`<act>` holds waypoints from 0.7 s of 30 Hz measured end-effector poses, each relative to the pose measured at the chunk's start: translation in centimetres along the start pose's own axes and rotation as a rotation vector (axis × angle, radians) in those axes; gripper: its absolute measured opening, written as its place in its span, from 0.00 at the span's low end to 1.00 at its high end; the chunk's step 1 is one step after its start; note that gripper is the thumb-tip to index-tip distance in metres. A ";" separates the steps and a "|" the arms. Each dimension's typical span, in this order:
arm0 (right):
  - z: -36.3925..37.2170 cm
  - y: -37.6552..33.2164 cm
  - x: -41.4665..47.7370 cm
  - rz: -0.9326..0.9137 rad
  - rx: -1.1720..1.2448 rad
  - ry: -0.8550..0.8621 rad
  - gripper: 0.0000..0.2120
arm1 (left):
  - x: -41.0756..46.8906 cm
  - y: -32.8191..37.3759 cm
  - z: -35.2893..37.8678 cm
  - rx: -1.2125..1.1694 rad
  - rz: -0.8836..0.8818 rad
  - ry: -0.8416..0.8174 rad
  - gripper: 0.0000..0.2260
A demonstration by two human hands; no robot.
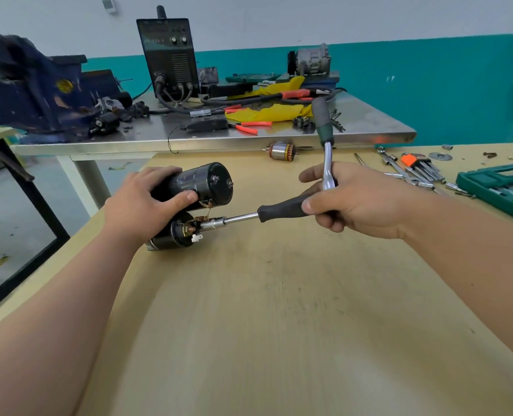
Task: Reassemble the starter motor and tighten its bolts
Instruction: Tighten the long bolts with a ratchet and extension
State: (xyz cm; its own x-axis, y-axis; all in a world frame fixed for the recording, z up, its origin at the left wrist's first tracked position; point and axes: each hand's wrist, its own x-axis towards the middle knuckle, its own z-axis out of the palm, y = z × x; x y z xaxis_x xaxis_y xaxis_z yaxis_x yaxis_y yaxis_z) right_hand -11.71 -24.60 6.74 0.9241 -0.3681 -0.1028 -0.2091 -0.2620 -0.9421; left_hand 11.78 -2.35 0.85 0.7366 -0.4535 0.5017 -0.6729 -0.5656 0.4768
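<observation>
A starter motor [201,181] is rested on a wooden table [279,295], where an armature [282,151], an orange hex-key set [420,163], wrenches [394,166] and a green socket case [498,184] are laid out.

Vise [30,85] blurred (cropped left), socket case [498,183] cut by right edge, starter motor [207,181] partly under left hand [141,202]

There is one view only, worn on the person's head, facing forward and tilted down over the wooden table [279,310]. It sits close: both forearms run in from the bottom edge, with the left hand [138,202] and right hand [360,205] mid-frame. The wide lens reaches the steel bench [369,124] behind and, smeared at far left, what may be a vise [30,85].
</observation>
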 end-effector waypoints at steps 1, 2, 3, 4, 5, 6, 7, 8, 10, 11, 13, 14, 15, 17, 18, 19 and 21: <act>0.3 0.3 0.2 -0.040 -0.102 0.072 0.09 | 0.0 0.0 0.1 0.009 0.009 -0.001 0.34; 0.6 0.6 0.4 -0.056 -0.184 0.154 0.04 | -0.1 -0.1 0.2 0.022 0.018 0.003 0.34; 0.9 0.9 0.7 -0.053 -0.239 0.211 0.08 | -0.2 -0.1 0.2 0.037 0.030 0.010 0.33; 1.0 1.1 0.7 -0.041 -0.266 0.233 0.12 | -0.2 -0.1 0.3 0.050 0.041 0.019 0.33; 0.9 1.3 0.6 -0.035 -0.272 0.208 0.13 | -0.3 -0.1 0.4 0.056 0.046 0.028 0.33; 0.8 1.2 0.4 -0.031 -0.244 0.155 0.10 | -0.4 -0.1 0.4 0.059 0.049 0.037 0.32; 0.6 1.2 0.1 -0.028 -0.196 0.084 0.11 | -0.5 -0.1 0.4 0.063 0.054 0.044 0.32; 0.4 1.1 -0.2 -0.021 -0.145 0.044 0.16 | -0.5 -0.1 0.5 0.067 0.060 0.047 0.32; 0.8 1.3 0.1 -0.057 -0.191 0.124 0.13 | -0.5 0.0 0.5 0.074 0.067 0.047 0.32; 1.0 1.4 0.4 -0.068 -0.245 0.205 0.09 | -0.5 0.0 0.5 0.077 0.066 0.047 0.32; 1.4 1.4 0.6 -0.058 -0.346 0.289 0.13 | -0.6 0.2 0.4 0.090 0.069 0.051 0.33; 1.3 1.4 0.5 -0.049 -0.339 0.244 0.13 | -0.7 0.2 0.4 0.103 0.080 0.058 0.33; 1.1 1.2 0.2 -0.036 -0.275 0.171 0.14 | -0.9 0.2 0.4 0.119 0.102 0.067 0.33; 0.5 0.9 -0.5 -0.012 -0.072 0.040 0.20 | -1.3 0.3 0.3 0.140 0.156 0.069 0.36; 0.5 1.1 -0.5 -0.023 -0.066 0.049 0.18 | -1.6 0.3 0.3 0.142 0.177 0.058 0.38; 0.7 1.4 -0.2 -0.027 -0.093 0.096 0.13 | -1.9 0.3 0.2 0.148 0.198 0.041 0.42; 1.2 2.1 0.6 0.039 -0.095 0.197 0.12 | -2.3 0.2 0.0 0.201 0.245 0.004 0.51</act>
State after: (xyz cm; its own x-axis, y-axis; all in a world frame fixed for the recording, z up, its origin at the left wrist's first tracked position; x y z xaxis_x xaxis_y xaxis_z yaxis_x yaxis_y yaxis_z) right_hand -11.24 -24.27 4.33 0.8362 -0.5445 -0.0655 -0.2816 -0.3239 -0.9032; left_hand 9.94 -1.46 -0.22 0.5535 -0.5911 0.5868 -0.8034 -0.5647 0.1891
